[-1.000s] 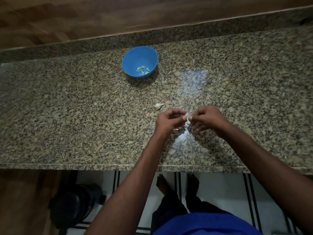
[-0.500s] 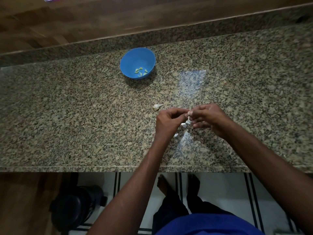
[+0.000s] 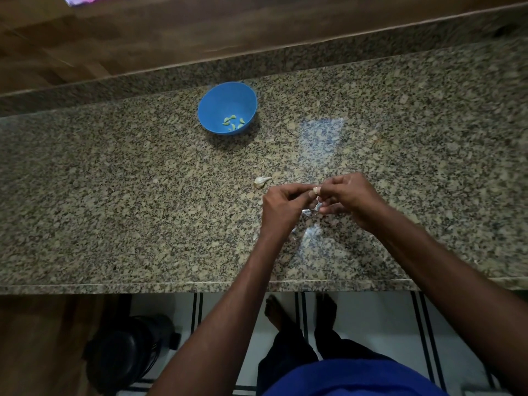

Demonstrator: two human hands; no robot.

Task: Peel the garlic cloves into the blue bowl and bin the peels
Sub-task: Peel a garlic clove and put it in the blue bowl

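Both hands pinch one garlic clove [image 3: 315, 191] between them: my left hand [image 3: 281, 205], my right hand [image 3: 347, 195]. Blue bowl [image 3: 211, 105] sits well apart; another clove [image 3: 261, 181] waits nearby. Risk, I judge: slippery clove squirts onto the counter [image 3: 114, 210].

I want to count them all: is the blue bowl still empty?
No, the blue bowl already holds a few peeled garlic cloves lying at its bottom.
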